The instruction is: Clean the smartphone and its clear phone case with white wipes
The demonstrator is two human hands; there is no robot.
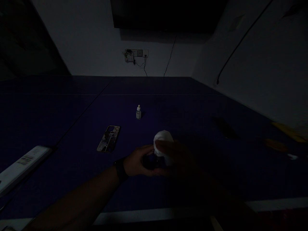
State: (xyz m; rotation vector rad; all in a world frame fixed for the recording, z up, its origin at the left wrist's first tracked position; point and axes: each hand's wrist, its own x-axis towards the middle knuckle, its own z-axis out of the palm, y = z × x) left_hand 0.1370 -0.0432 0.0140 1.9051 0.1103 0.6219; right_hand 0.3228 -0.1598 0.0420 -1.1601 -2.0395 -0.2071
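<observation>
The scene is very dim. My right hand (178, 154) is closed on a crumpled white cloth or tissue (164, 136), which bulges up past the fingers. Beside it, my left hand (138, 162), with a dark band on the wrist, curves its thumb and fingers around a dark object under the cloth. Faint glints show on that object, but its kind is lost in the shadow. Beyond the hands, a small dropper bottle (138, 114) with a white top stands upright. A patterned phone case or cased phone (108, 139) lies left of centre.
A white power strip or long box (24, 165) lies at the left of the dark blue table (166, 106). At the right are a dark flat item (225, 127), an orange item (275, 145) and a small white piece (292, 156). Wall sockets (134, 54) with cables are behind.
</observation>
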